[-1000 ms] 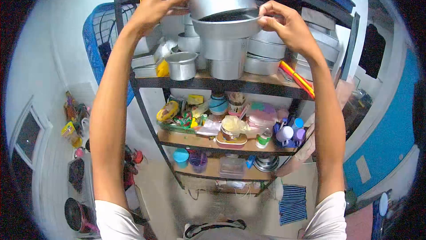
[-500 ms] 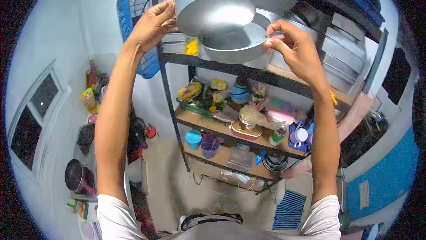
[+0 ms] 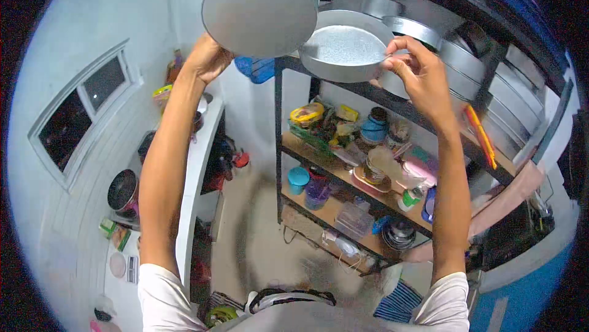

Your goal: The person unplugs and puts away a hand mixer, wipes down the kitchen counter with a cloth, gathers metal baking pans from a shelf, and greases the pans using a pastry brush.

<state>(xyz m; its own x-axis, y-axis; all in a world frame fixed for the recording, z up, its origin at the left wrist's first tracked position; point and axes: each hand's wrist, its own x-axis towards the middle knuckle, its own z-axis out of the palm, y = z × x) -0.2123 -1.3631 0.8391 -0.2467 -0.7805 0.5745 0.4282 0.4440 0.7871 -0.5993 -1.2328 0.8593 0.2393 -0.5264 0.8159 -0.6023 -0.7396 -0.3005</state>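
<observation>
My left hand (image 3: 208, 60) is raised at the upper left and closed on a deep round cake pan (image 3: 261, 16). That pan is tilted so its flat underside faces me, and it hides most of my left fingers. To its right, my right hand (image 3: 420, 73) pinches the rim of a shallower round cake pan (image 3: 346, 71) between thumb and fingers. The shallow pan is tipped toward me, showing its bare metal inside. Both pans are up in front of the rack's upper shelf, close together, overlapping slightly in view.
More round cake pans (image 3: 463, 69) and rectangular tins (image 3: 500, 108) stand on the upper shelf. Lower shelves hold a blue tub (image 3: 374, 129), a purple cup (image 3: 317, 194) and a clear plastic box (image 3: 354, 221). Along the left wall runs a white counter (image 3: 195, 172) with a frying pan (image 3: 123, 189).
The deep pan has moved left, out of its place over the shallow one, and its underside has turned toward me. My view has swung left, showing more counter.
</observation>
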